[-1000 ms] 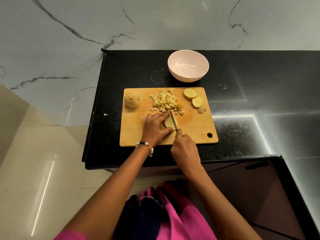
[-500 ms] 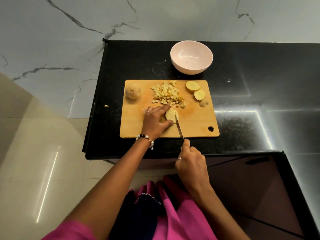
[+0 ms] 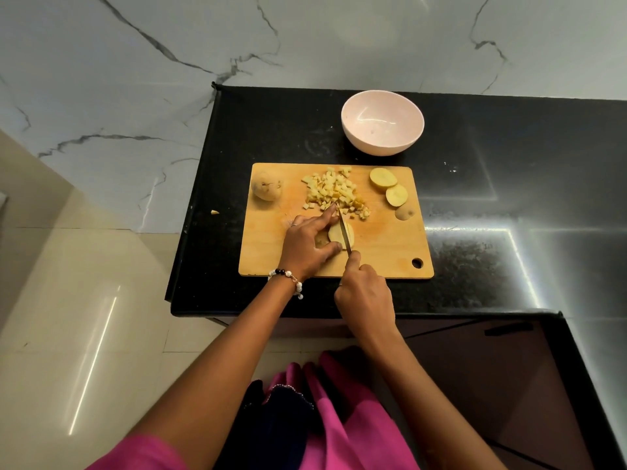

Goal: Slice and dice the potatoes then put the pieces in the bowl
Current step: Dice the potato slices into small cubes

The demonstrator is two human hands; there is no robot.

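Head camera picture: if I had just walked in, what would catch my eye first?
Probably the two hands at the near edge of the wooden cutting board: the left hand holds a potato piece down while the right hand grips a knife whose blade lies across it. Just beyond them sits a heap of diced potato, and past the board's far edge a pale bowl with nothing visible in it stands on the black counter.
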